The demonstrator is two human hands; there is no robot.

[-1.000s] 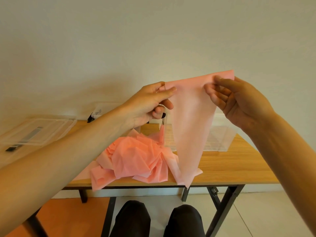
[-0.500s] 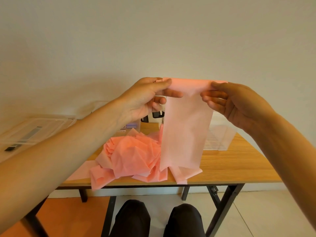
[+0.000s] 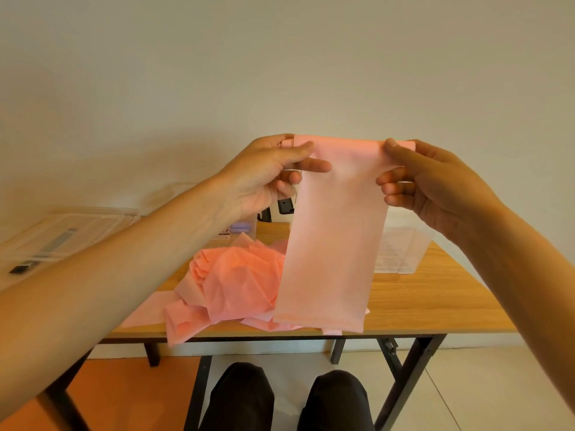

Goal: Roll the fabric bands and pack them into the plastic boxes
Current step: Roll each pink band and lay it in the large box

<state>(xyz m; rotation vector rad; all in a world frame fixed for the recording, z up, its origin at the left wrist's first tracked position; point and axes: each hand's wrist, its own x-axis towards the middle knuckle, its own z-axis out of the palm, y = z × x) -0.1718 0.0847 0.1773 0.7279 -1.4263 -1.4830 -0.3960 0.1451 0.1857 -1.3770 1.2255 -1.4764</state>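
Observation:
A pink fabric band (image 3: 333,237) hangs flat in the air in front of me, its top edge level. My left hand (image 3: 267,172) pinches its top left corner and my right hand (image 3: 429,181) pinches its top right corner. The band's lower end hangs just above the table's front edge. Behind it, a crumpled pile of pink bands (image 3: 236,281) lies on the wooden table (image 3: 435,306). A clear plastic box (image 3: 404,253) stands on the table at the right, partly hidden by the band.
A clear plastic lid (image 3: 65,234) lies at the far left, with another clear box (image 3: 239,228) behind my left hand. Small black objects (image 3: 284,205) sit near the wall. My knees (image 3: 280,399) are under the table's front edge.
The band has gone from a slanted, narrowing drape to a flat strip held level. Its lower end has risen off the pile and now hangs free.

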